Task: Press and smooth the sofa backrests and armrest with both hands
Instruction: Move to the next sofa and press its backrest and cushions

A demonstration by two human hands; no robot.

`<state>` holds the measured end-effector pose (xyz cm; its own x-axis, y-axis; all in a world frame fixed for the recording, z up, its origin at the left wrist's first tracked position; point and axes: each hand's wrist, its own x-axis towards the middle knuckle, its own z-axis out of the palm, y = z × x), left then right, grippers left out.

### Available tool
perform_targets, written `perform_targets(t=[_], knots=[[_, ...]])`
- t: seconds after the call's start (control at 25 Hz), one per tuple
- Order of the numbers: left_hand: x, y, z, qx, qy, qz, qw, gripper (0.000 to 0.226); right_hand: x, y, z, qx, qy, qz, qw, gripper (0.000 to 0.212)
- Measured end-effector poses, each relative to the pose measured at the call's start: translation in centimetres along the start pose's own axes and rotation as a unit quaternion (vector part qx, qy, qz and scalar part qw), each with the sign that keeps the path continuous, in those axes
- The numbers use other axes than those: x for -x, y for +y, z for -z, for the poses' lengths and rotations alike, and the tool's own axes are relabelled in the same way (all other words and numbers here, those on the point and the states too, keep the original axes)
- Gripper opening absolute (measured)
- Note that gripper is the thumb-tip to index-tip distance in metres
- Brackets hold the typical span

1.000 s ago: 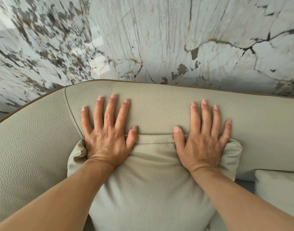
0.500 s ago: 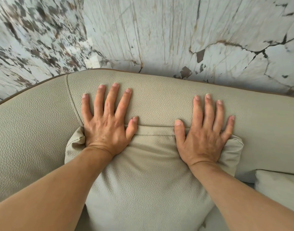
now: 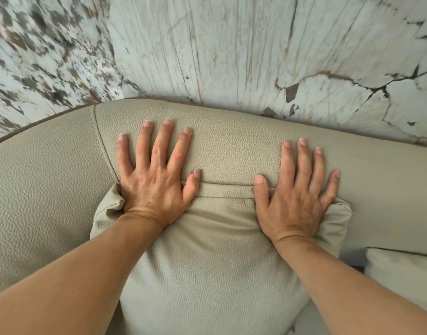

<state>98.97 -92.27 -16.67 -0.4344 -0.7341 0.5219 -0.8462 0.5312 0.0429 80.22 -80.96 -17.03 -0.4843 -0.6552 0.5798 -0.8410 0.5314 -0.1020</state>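
A beige pebbled-leather sofa backrest (image 3: pixel 231 146) curves across the middle of the view. Against it leans a matching back cushion (image 3: pixel 214 267), its top seam pushed up to the backrest. My left hand (image 3: pixel 154 180) lies flat with fingers spread, palm on the cushion's top left corner and fingers on the backrest. My right hand (image 3: pixel 297 197) lies flat the same way over the cushion's top right corner. Neither hand holds anything. The cushion corners bulge out beside both wrists.
A marble-patterned wall (image 3: pixel 231 49) stands directly behind the backrest. The sofa's left section (image 3: pixel 43 180) curves off past a stitched seam. A second beige cushion (image 3: pixel 401 276) sits at the lower right.
Both hands keep the same flat position on the cushion top and backrest. The view has shifted slightly, so the sofa sits a little higher in the frame than one second ago.
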Motion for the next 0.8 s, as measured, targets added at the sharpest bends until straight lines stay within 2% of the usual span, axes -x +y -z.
perform_targets(t=[0.52, 0.8], knots=[[-0.1, -0.2, 0.1, 0.026, -0.032, -0.005, 0.999, 0.069, -0.1, -0.1, 0.0, 0.005, -0.014, -0.009, 1.0, 0.071], [-0.2, -0.1, 1.5, 0.009, -0.087, -0.007, 0.996, 0.067, -0.1, 0.0, 0.3, 0.004, -0.041, -0.01, 0.999, 0.072]])
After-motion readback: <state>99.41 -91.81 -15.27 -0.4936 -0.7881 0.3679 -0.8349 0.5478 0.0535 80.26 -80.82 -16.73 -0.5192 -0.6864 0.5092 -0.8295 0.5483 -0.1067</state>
